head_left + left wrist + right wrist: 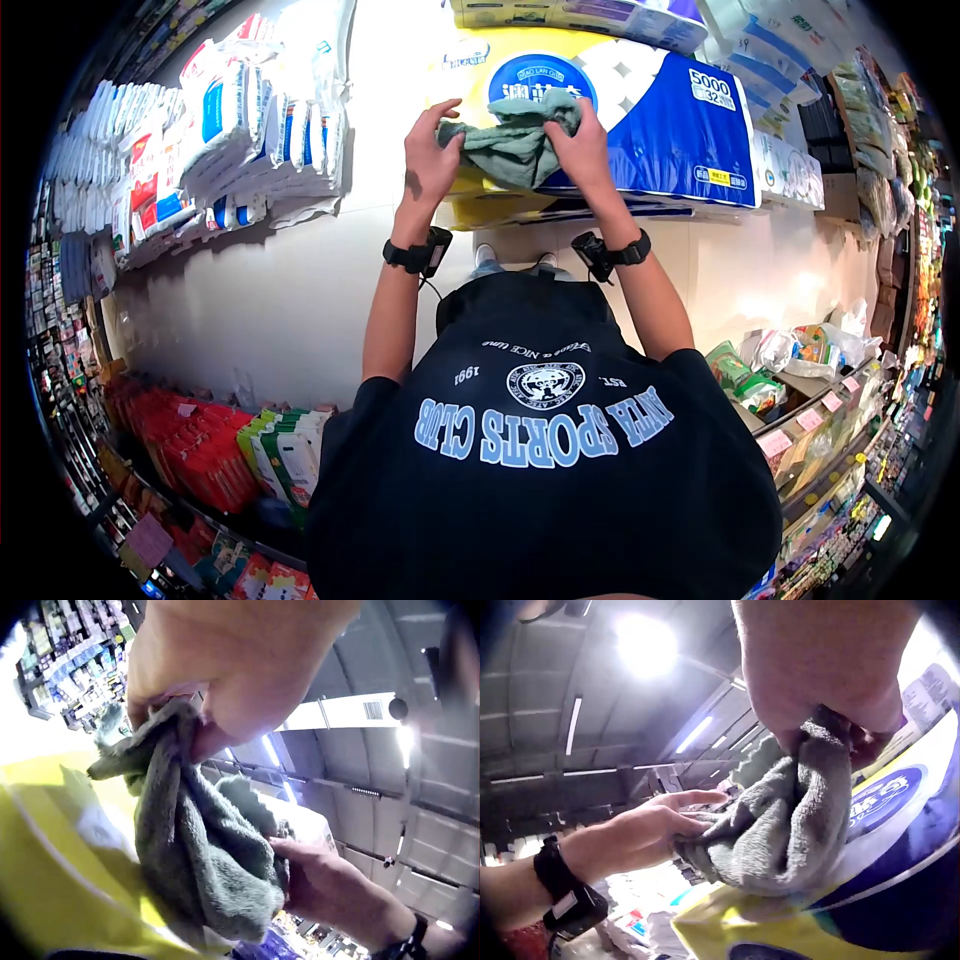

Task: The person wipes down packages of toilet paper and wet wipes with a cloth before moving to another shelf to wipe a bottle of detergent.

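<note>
A crumpled grey-green fluffy cloth [508, 152] is stretched between my two hands over a large yellow and blue plastic-wrapped pack [672, 135]. My left hand [430, 160] pinches the cloth's left end between thumb and fingers. At the other end, my right hand [582, 152] grips a bunched fold. Deep folds run along the cloth [217, 855] in the left wrist view. From the right wrist, the left hand [652, 825] shows with its thumb on the cloth's edge, and the right fingertips are partly hidden behind the fabric.
Stacks of white packs [235, 120] stand to the left of the big pack. Behind it lies another wrapped pack [580, 18]. Red packs [190, 440] fill a shelf at the lower left, and a shelf with price tags [775, 442] runs along the lower right.
</note>
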The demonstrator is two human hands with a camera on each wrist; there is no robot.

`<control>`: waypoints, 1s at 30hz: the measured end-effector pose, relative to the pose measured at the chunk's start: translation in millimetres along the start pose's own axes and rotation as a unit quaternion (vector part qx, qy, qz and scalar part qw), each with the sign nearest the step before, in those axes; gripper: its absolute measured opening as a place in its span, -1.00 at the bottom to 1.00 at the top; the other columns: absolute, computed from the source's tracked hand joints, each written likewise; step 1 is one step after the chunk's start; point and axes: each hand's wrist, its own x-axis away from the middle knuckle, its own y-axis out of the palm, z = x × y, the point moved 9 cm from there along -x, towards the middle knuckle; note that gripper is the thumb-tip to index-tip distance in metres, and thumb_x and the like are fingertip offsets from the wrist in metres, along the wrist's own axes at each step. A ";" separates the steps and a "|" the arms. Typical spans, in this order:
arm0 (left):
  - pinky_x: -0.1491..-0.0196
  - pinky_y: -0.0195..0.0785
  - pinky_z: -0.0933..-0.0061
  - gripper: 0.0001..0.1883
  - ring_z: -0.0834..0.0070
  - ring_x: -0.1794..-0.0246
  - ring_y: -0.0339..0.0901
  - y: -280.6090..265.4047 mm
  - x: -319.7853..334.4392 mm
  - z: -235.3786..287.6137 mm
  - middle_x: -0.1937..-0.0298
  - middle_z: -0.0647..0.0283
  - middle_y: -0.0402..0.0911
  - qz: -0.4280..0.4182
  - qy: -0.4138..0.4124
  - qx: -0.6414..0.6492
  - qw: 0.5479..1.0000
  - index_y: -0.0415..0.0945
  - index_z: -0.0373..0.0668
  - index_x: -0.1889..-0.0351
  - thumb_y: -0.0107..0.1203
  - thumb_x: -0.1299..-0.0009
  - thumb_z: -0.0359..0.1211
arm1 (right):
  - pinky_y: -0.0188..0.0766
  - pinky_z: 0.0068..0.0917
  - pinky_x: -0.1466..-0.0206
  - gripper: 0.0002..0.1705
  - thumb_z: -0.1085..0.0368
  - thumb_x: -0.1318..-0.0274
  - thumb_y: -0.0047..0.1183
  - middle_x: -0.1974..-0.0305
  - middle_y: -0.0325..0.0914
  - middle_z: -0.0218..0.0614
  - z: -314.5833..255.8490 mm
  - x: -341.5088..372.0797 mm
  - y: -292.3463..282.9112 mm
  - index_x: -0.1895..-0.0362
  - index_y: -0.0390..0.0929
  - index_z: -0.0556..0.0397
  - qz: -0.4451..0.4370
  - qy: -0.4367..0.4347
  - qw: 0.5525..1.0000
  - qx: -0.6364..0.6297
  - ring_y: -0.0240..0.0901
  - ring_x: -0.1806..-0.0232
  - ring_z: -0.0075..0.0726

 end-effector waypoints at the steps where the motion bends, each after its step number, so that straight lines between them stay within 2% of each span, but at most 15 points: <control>1: -0.21 0.43 0.25 -0.43 0.14 -0.11 0.58 3.7 -0.3 -2.8 -0.09 0.07 0.62 -0.002 0.032 -0.057 0.998 0.54 -0.10 -0.26 0.16 -0.25 -0.67 | 0.53 -0.01 -0.01 -0.38 0.24 -0.10 0.28 0.11 0.63 0.17 9.5 0.1 -0.5 -0.22 0.34 0.11 -0.007 0.016 0.999 0.035 0.59 0.04 0.37; 2: -0.25 0.40 0.21 -0.42 0.08 -0.16 0.54 8.1 1.8 -3.3 -0.15 0.06 0.59 -0.003 0.064 -0.114 0.991 0.53 -0.09 -0.27 0.14 -0.25 -0.68 | 0.50 0.00 -0.08 -0.32 0.24 -0.09 0.28 -0.02 0.56 0.19 12.0 4.6 -4.1 -0.28 0.31 0.09 0.003 0.007 0.996 0.090 0.54 -0.05 0.36; 3: -0.34 0.28 0.06 -0.42 -0.05 -0.28 0.38 14.4 5.1 -5.7 -0.31 -0.01 0.44 -0.025 0.058 -0.144 0.988 0.50 -0.11 -0.28 0.12 -0.26 -0.63 | 0.47 0.02 -0.14 -0.26 0.24 -0.09 0.28 -0.14 0.49 0.21 11.1 9.8 -8.0 -0.33 0.28 0.07 0.011 -0.002 0.989 0.146 0.49 -0.15 0.36; 4: -0.34 0.27 0.03 -0.42 -0.06 -0.30 0.36 17.0 8.3 -1.9 -0.32 -0.04 0.41 -0.010 0.076 -0.166 0.983 0.48 -0.12 -0.30 0.13 -0.27 -0.60 | 0.44 0.03 -0.21 -0.20 0.24 -0.08 0.28 -0.27 0.41 0.23 10.9 13.6 -11.4 -0.39 0.24 0.05 0.020 -0.011 0.980 0.200 0.43 -0.24 0.35; 5: -0.35 0.26 0.00 -0.42 -0.07 -0.31 0.35 21.9 12.5 3.4 -0.34 -0.06 0.39 0.004 0.094 -0.188 0.978 0.47 -0.12 -0.32 0.14 -0.28 -0.58 | 0.22 0.12 -0.42 -0.17 0.16 -0.07 0.27 -0.53 0.07 0.14 8.7 17.1 -12.6 -0.45 0.28 -0.07 0.022 -0.043 0.976 0.214 0.11 -0.50 0.34; 8: -0.41 0.13 -0.12 -0.37 -0.14 -0.39 0.25 42.2 25.8 18.7 -0.40 -0.15 0.31 0.010 0.101 -0.193 0.976 0.34 -0.13 -0.43 0.15 -0.35 -0.41 | 0.03 0.24 -0.52 -0.20 0.05 -0.10 0.25 -0.57 0.05 0.08 -29.9 32.6 -5.8 -0.46 0.35 -0.22 0.030 -0.205 0.935 0.288 -0.05 -0.59 0.33; 9: -0.43 0.11 -0.12 -0.36 -0.15 -0.41 0.23 49.3 30.3 23.6 -0.42 -0.16 0.30 0.013 0.110 -0.207 0.972 0.32 -0.12 -0.45 0.16 -0.37 -0.38 | -0.01 0.23 -0.55 -0.29 -0.03 -0.18 0.21 -0.54 0.13 -0.01 -34.6 36.6 3.8 -0.43 0.41 -0.36 0.002 -0.211 0.929 0.303 -0.05 -0.58 0.35; 12: -0.47 -0.01 -0.22 -0.38 -0.19 -0.46 0.16 78.1 40.4 16.1 -0.45 -0.15 0.28 -0.016 0.124 -0.264 0.956 0.33 -0.10 -0.47 0.11 -0.44 -0.23 | 0.00 0.20 -0.55 -0.38 -0.03 -0.27 0.15 -0.55 0.13 -0.07 -11.9 43.7 33.8 -0.42 0.44 -0.39 -0.091 -0.239 0.909 0.329 -0.06 -0.59 0.33; 14: -0.47 -0.03 -0.26 -0.40 -0.18 -0.46 0.15 94.0 45.4 17.4 -0.45 -0.14 0.29 -0.022 0.139 -0.328 0.934 0.36 -0.09 -0.46 0.09 -0.46 -0.19 | 0.03 0.19 -0.54 -0.41 -0.02 -0.33 0.10 -0.55 0.15 -0.12 4.3 43.5 31.0 -0.42 0.44 -0.38 -0.099 -0.225 0.910 0.333 -0.06 -0.60 0.32; 15: -0.46 -0.05 -0.31 -0.44 -0.17 -0.46 0.15 99.5 43.6 21.3 -0.44 -0.08 0.32 -0.019 0.141 -0.326 0.935 0.42 -0.08 -0.42 0.07 -0.47 -0.16 | 0.04 0.19 -0.53 -0.42 -0.02 -0.33 0.10 -0.54 0.15 -0.12 9.9 41.6 24.4 -0.42 0.44 -0.38 -0.095 -0.218 0.916 0.322 -0.05 -0.59 0.32; 19: -0.46 -0.01 -0.25 -0.48 -0.16 -0.42 0.20 140.4 42.3 44.3 -0.39 -0.04 0.38 -0.041 0.151 -0.308 0.938 0.45 -0.14 -0.36 0.06 -0.46 -0.21 | 0.06 0.15 -0.53 -0.41 0.00 -0.31 0.11 -0.53 0.17 -0.12 36.0 41.1 -17.8 -0.41 0.44 -0.37 -0.079 -0.186 0.936 0.288 0.01 -0.56 0.33; 21: -0.47 0.02 -0.15 -0.49 -0.17 -0.39 0.22 168.2 39.9 59.1 -0.36 -0.05 0.42 -0.057 0.158 -0.289 0.943 0.47 -0.19 -0.34 0.05 -0.45 -0.25 | 0.06 0.15 -0.51 -0.43 -0.01 -0.28 0.13 -0.51 0.21 -0.11 48.6 40.6 -45.1 -0.37 0.48 -0.36 -0.056 -0.193 0.937 0.286 0.05 -0.54 0.34; 26: -0.46 0.05 -0.14 -0.51 -0.16 -0.35 0.27 254.2 39.4 108.4 -0.31 -0.07 0.45 -0.088 0.200 -0.240 0.946 0.48 -0.27 -0.29 0.04 -0.42 -0.27 | 0.06 0.16 -0.51 -0.42 0.00 -0.20 0.18 -0.48 0.26 -0.12 91.8 37.1 -131.5 -0.33 0.51 -0.34 -0.013 -0.157 0.941 0.300 0.08 -0.52 0.35; 27: -0.46 0.06 -0.14 -0.51 -0.15 -0.35 0.27 271.5 39.0 118.5 -0.31 -0.07 0.46 -0.094 0.211 -0.232 0.945 0.48 -0.28 -0.28 0.04 -0.42 -0.28 | 0.10 0.12 -0.51 -0.38 0.07 -0.18 0.19 -0.48 0.26 -0.12 102.3 36.0 -148.0 -0.36 0.48 -0.30 -0.013 -0.151 0.935 0.320 0.07 -0.54 0.34; 30: -0.46 0.07 -0.11 -0.51 -0.13 -0.34 0.28 326.5 41.0 141.7 -0.32 -0.10 0.45 -0.123 0.236 -0.203 0.942 0.45 -0.31 -0.27 0.05 -0.41 -0.29 | 0.15 0.17 -0.48 -0.42 0.10 -0.15 0.19 -0.46 0.29 -0.12 135.4 35.2 -195.9 -0.30 0.52 -0.27 0.013 -0.143 0.942 0.303 0.09 -0.53 0.37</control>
